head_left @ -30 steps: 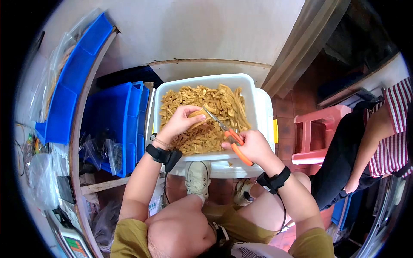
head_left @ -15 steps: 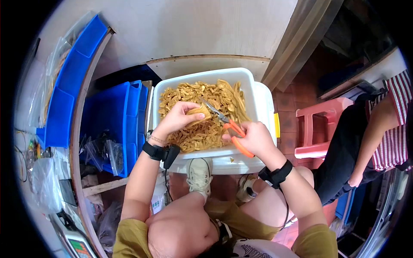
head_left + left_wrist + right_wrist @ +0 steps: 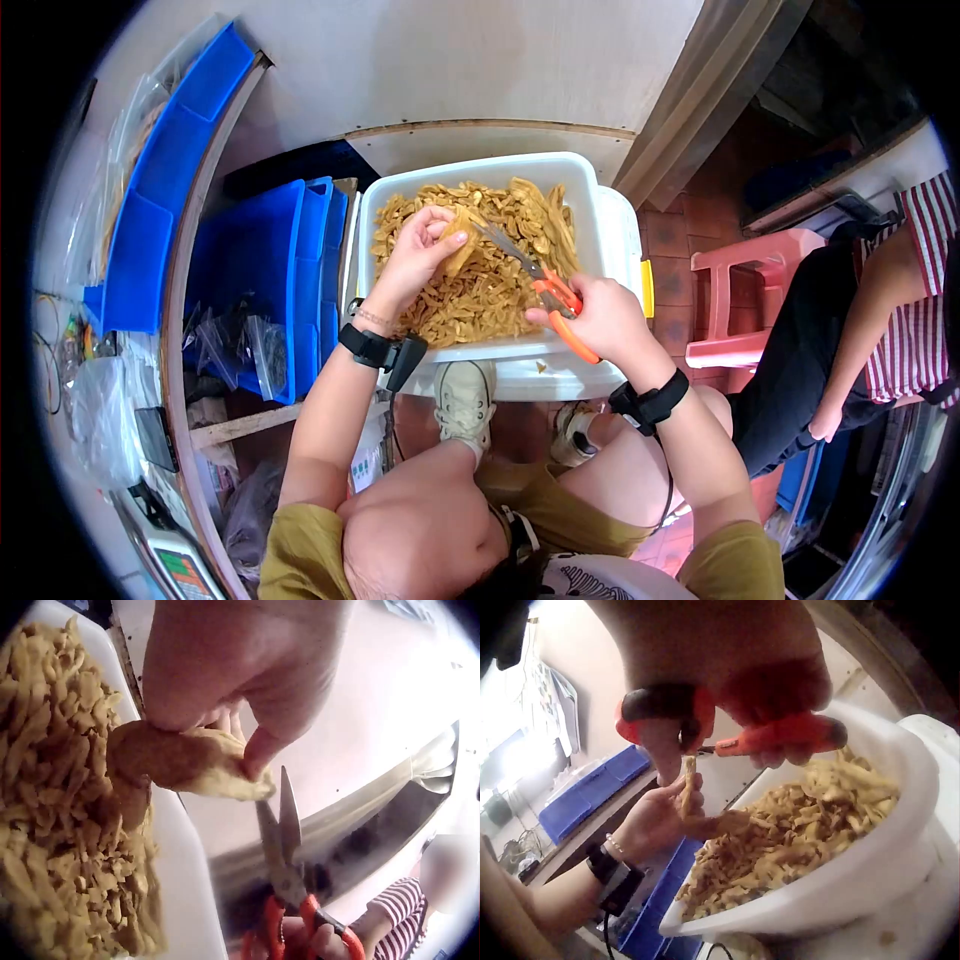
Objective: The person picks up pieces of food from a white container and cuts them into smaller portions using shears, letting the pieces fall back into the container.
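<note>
My left hand [image 3: 425, 248] pinches a soft-looking, flat yellow-brown food piece [image 3: 184, 759] between thumb and fingers, above a white tub [image 3: 480, 355] of similar pieces. One end of the piece droops in the left wrist view. Scissors [image 3: 285, 879] with orange and black handles are gripped by my right hand [image 3: 603, 315], thumb and fingers in the handles. Their blades stand parted, tips right at the piece's thumb-side end. Cut-up strips [image 3: 780, 832] fill the tub, with longer uncut-looking pieces [image 3: 550, 220] along its right side.
Blue bins [image 3: 300, 290] stand left of the tub, and a blue tray [image 3: 170, 190] sits higher up. A white lid-like box edge with a yellow clip [image 3: 646, 288] lies right. Beyond are a pink stool [image 3: 750, 290] and another person in a striped shirt [image 3: 910, 300]. A wall rises behind.
My left hand has moved slightly away from me, and the piece has turned from lying nearly level to more upright. The scissors have followed, staying beside it.
</note>
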`<action>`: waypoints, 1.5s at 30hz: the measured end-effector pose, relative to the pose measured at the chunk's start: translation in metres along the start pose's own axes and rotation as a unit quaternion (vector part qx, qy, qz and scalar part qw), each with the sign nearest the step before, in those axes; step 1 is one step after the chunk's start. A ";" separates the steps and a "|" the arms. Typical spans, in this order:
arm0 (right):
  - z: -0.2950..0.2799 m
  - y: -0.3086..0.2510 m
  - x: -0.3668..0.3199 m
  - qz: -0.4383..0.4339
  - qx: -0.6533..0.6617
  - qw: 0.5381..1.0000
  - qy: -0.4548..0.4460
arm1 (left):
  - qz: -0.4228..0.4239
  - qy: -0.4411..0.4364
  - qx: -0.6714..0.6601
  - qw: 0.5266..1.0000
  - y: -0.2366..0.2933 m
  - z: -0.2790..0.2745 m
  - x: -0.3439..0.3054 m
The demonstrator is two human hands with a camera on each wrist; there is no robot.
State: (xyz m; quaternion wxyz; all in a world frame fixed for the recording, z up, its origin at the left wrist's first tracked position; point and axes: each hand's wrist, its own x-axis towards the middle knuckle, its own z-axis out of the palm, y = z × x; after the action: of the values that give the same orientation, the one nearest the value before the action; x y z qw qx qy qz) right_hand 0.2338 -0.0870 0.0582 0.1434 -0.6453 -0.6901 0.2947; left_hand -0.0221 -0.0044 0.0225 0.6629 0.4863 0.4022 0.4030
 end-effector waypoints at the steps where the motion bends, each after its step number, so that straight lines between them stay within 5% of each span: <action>1: 0.000 0.000 0.000 -0.001 -0.005 1.000 -0.007 | 0.000 0.000 -0.001 1.000 0.000 0.002 0.000; 10: -0.009 -0.009 -0.001 0.021 0.015 0.994 -0.107 | 0.022 -0.018 0.015 0.999 0.001 0.010 -0.002; 23: 0.002 -0.001 0.002 -0.006 -0.011 1.000 0.006 | 0.064 0.000 -0.016 0.998 0.002 0.016 -0.001; 25: 0.007 0.001 0.001 -0.034 0.071 0.995 0.060 | 0.066 0.002 -0.018 0.998 0.006 0.020 -0.002; 31: 0.004 -0.001 0.002 -0.058 0.168 0.984 0.000 | 0.050 -0.012 -0.006 0.999 0.009 0.019 -0.003; 34: 0.015 0.004 0.004 -0.104 0.209 0.971 0.042 | 0.047 -0.001 0.000 0.999 0.011 0.023 -0.003; 43: 0.010 -0.002 0.000 -0.056 0.175 0.983 -0.027 | 0.058 -0.014 -0.017 0.998 0.009 0.017 0.000; 45: 0.015 0.001 0.001 -0.066 0.175 0.982 -0.019 | 0.005 -0.024 -0.013 1.000 0.011 0.017 -0.001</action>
State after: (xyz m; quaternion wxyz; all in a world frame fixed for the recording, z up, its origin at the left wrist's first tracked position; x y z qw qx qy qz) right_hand 0.2257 -0.0897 0.0461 0.2602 -0.5576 -0.6712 0.4133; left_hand -0.0079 -0.0082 0.0366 0.6765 0.4891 0.3783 0.4000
